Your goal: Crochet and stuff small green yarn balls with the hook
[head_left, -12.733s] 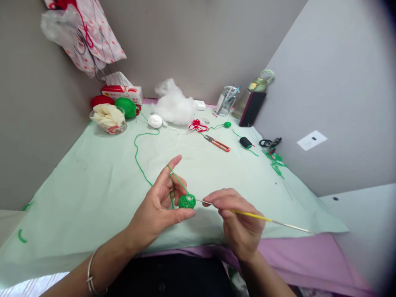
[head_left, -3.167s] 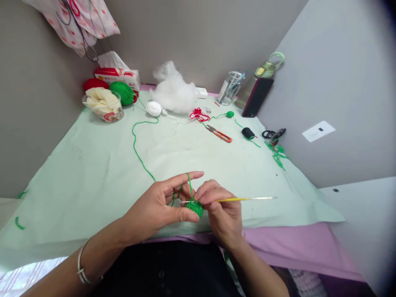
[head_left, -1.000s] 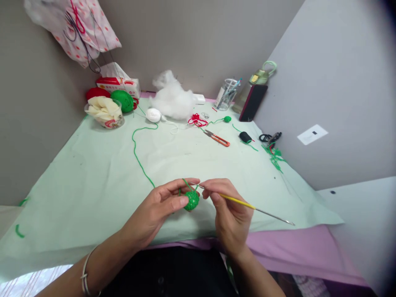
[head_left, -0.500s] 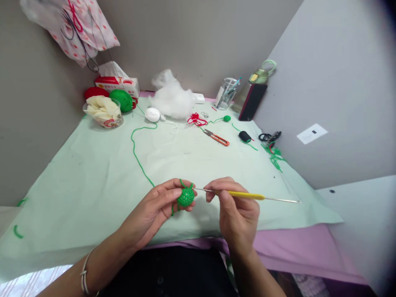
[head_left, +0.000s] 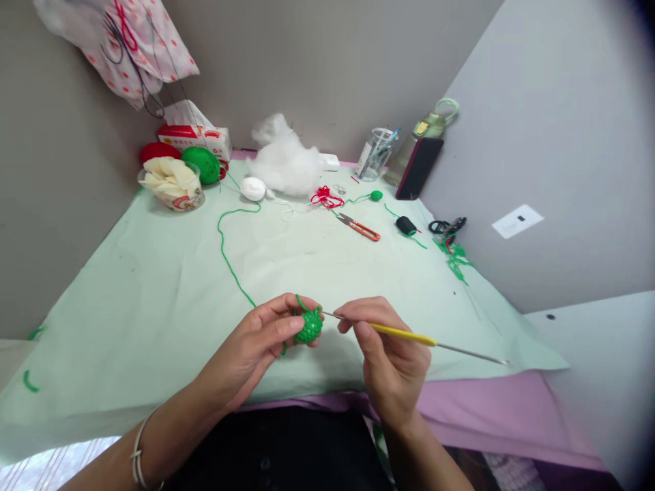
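Between the thumb and fingers of my left hand (head_left: pixel 269 334) is a small round green crochet piece (head_left: pixel 309 327). Green yarn (head_left: pixel 225 252) runs from over my left fingers back across the cloth toward a green yarn ball (head_left: pixel 201 165). My right hand (head_left: pixel 391 354) grips a crochet hook (head_left: pixel 404 333) by its yellow handle, like a pen. The hook's left tip meets the upper right edge of the crochet piece; whether it is inside a stitch is too small to tell. Its other metal end points right and slightly down.
On the pale green cloth (head_left: pixel 168 286) lie orange thread snips (head_left: pixel 359 227), tangled red yarn (head_left: pixel 327 198), a black spool (head_left: pixel 406 226) and a white yarn ball (head_left: pixel 253 189). White stuffing (head_left: pixel 286 164), a clear cup (head_left: pixel 377 155), a bottle (head_left: pixel 427 129) and a phone (head_left: pixel 419 168) stand farther back.
The hook has tilted, its right end dropping lower and its yellow handle sloping down to the right. My left hand has stayed nearly in place, the crochet piece turning slightly.
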A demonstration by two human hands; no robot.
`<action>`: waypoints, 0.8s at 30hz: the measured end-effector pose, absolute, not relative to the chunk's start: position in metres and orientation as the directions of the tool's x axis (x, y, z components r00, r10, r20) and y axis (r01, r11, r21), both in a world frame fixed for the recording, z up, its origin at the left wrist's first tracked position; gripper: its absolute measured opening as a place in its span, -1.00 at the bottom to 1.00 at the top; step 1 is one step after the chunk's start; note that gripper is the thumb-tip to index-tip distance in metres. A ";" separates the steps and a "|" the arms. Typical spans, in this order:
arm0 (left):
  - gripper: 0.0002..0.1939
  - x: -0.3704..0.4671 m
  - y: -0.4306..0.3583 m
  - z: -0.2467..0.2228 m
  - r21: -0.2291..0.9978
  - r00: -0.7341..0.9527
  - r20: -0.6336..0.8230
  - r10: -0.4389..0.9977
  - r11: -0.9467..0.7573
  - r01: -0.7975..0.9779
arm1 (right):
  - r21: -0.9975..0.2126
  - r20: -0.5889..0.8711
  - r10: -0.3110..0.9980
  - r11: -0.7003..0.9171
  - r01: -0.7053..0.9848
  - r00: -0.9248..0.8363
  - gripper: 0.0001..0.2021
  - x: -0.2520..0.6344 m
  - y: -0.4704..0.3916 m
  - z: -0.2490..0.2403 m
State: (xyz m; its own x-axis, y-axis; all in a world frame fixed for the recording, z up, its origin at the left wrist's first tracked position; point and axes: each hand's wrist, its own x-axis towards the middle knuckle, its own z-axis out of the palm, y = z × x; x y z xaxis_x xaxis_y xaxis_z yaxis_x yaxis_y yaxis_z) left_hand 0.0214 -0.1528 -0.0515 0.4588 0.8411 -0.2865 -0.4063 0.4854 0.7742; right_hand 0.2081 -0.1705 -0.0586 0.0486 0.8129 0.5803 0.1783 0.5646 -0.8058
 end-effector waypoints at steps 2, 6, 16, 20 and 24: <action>-0.82 0.023 -0.153 -0.051 0.781 0.445 -0.289 0.847 0.478 -0.403 | -0.760 0.625 0.781 0.605 0.237 0.009 -0.71 0.208 -0.172 -0.059; -0.79 0.024 -0.153 -0.051 0.792 0.421 -0.268 0.866 0.447 -0.416 | -0.689 0.682 0.731 0.653 0.313 -0.022 -0.66 0.206 -0.173 -0.062; -0.57 0.023 -0.153 -0.054 0.816 0.439 -0.232 0.868 0.419 -0.398 | -0.773 0.622 0.782 0.610 0.173 0.022 -0.73 0.204 -0.172 -0.063; -0.26 0.023 -0.152 -0.053 0.833 0.441 -0.183 0.879 0.376 -0.406 | -0.790 0.594 0.804 0.588 0.174 -0.020 -0.73 0.205 -0.173 -0.062; -0.15 0.030 -0.156 -0.053 0.844 0.357 -0.191 0.914 0.339 -0.415 | -0.485 0.778 0.621 0.692 0.534 -0.097 -0.62 0.199 -0.175 -0.075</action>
State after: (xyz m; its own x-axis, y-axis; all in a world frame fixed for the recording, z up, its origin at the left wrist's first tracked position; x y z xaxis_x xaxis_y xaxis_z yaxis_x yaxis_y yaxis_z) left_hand 0.0296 -0.1561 -0.0527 0.3568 0.9144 -0.1914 -0.4150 0.3387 0.8444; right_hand 0.1993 -0.1745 -0.0750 -0.0973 0.6205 0.7781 0.5345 0.6921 -0.4851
